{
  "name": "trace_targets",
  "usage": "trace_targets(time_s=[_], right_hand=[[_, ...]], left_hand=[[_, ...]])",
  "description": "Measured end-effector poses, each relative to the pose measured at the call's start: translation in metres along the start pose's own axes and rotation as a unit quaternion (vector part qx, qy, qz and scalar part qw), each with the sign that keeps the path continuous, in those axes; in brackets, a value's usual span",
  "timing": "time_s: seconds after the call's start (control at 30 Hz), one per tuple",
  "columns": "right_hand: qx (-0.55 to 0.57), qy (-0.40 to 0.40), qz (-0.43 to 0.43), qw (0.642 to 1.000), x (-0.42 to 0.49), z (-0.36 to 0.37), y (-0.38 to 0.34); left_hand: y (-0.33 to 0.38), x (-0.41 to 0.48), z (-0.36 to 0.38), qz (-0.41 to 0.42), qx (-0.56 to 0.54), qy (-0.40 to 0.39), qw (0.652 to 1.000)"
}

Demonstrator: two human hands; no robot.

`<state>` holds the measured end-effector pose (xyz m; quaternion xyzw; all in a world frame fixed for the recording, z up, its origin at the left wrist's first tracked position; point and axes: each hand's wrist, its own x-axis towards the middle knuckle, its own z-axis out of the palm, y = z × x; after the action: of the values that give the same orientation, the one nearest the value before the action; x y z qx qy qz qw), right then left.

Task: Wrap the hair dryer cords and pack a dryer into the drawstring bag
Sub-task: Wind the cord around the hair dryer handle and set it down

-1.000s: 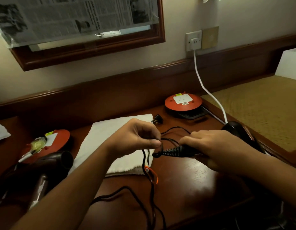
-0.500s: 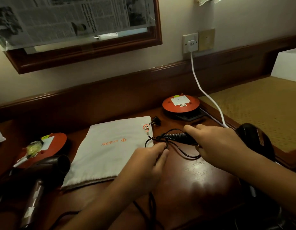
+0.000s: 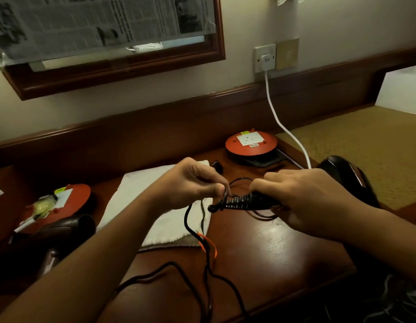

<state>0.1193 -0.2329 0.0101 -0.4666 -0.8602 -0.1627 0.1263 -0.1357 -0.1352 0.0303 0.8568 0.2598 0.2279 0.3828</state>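
We're only mid-wrap: left hand (image 3: pixel 190 185) pinches the cord (image 3: pixel 185 221), right hand (image 3: pixel 302 199) grips the dryer (image 3: pixel 349 180). Bag (image 3: pixel 165 220) past the left hand looks empty (loads left).

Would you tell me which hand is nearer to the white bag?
Left. The left hand is over the white bag; the right hand is off to its right.
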Motion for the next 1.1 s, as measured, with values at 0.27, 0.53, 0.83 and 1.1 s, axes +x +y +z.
trace_targets(time_s=[0.27,0.53,0.83,1.1], right_hand=[[0.025,0.021,0.151,0.988,-0.004,0.008,0.007],[0.018,-0.031,0.171,0.985,0.006,0.02,-0.013],[-0.04,-0.046,0.031,0.998,0.004,0.005,-0.011],[-0.041,-0.011,-0.034,0.999,-0.003,-0.01,-0.009]], left_hand=[[-0.003,-0.034,0.072,-0.112,-0.063,0.061,0.99],[0.031,-0.032,0.053,-0.021,0.29,0.042,0.956],[0.038,-0.006,-0.013,0.067,0.228,0.015,0.971],[-0.01,-0.001,0.01,-0.026,-0.11,-0.068,0.991]])
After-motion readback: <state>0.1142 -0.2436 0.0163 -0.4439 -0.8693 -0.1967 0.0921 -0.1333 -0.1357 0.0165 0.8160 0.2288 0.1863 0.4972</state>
